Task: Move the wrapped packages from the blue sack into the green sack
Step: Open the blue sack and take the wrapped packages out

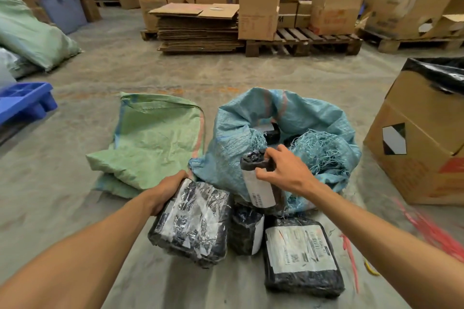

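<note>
The blue sack (pixel 313 128) sits open on the floor with dark packages inside its frayed mouth. Flat and folded, the green sack (pixel 155 143) lies to its left. My left hand (pixel 168 190) grips the far left corner of a large black wrapped package (pixel 193 223) with white tape. My right hand (pixel 283 170) holds a narrow black package with a white label (pixel 261 183) at the sack's front edge. Two more black packages rest on the floor: a small one (pixel 246 231) and a flat labelled one (pixel 301 253).
A cardboard box with a black liner (pixel 421 138) stands at the right. Red straps (pixel 431 231) lie near it. A blue plastic pallet (pixel 22 100) is at the left, a wooden pallet with stacked cardboard (pixel 301 42) behind, and a filled green sack (pixel 30 30) far left.
</note>
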Demonstrator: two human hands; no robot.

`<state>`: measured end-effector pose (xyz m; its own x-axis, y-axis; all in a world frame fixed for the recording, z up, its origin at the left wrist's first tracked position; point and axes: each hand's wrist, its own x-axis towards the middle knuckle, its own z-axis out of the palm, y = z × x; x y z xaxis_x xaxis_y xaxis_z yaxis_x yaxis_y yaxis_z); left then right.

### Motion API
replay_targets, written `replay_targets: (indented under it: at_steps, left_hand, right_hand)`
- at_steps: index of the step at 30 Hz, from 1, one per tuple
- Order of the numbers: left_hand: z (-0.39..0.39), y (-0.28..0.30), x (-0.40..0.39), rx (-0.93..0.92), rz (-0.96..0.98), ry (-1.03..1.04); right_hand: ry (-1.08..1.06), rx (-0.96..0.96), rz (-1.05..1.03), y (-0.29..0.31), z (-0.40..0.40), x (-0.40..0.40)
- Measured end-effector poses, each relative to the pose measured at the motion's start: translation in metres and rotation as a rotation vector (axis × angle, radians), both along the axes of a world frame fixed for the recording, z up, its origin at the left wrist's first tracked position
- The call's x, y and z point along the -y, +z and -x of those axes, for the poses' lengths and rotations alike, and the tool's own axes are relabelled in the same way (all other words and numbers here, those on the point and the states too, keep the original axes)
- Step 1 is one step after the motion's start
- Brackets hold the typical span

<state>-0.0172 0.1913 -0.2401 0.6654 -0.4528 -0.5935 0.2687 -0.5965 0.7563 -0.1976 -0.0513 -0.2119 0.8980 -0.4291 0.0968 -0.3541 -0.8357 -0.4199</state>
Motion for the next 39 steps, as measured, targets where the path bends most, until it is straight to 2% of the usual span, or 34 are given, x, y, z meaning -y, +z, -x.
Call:
replay_targets:
  at_steps: [2,6,11,16,23,26,30,34,39]
  left_hand:
    - [-0.004,-0.002,-0.002,-0.019,-0.029,0.012]
    - [-0.015,-0.009,-0.014,-0.022,-0.073,0.069]
    - [-0.007,-0.029,-0.029,-0.008,-0.068,0.161]
    - [0.016,-0.057,-0.024,0.050,0.014,0.243]
    - [0.000,-0.119,-0.032,0.087,0.002,0.254]
    - [0.014,-0.104,-0.031,0.090,0.045,0.235]
    - [0.013,-0.108,-0.030,0.100,0.060,0.258]
    - [0.014,-0.114,-0.028,0.139,0.058,0.242]
    - [0.011,-0.122,-0.028,0.178,0.042,0.261]
  right_hand:
    - [-0.041,0.008,-0.074,0.003,-0.001,0.006]
    - [-0.093,0.087,0.063,-0.002,-0.002,0.003]
    - [-0.031,0.092,-0.075,-0.032,0.002,-0.001]
    - [0.029,0.131,-0.125,-0.063,0.000,-0.008]
    - [-0.116,0.164,-0.100,-0.073,-0.029,0.009]
    - [-0.172,0.152,-0.084,-0.074,-0.035,0.018]
    - [-0.037,0.075,0.065,-0.072,-0.032,0.016]
    - [0.078,-0.025,0.059,-0.068,-0.020,0.016]
    - [0.038,0.233,0.060,-0.059,-0.004,0.008]
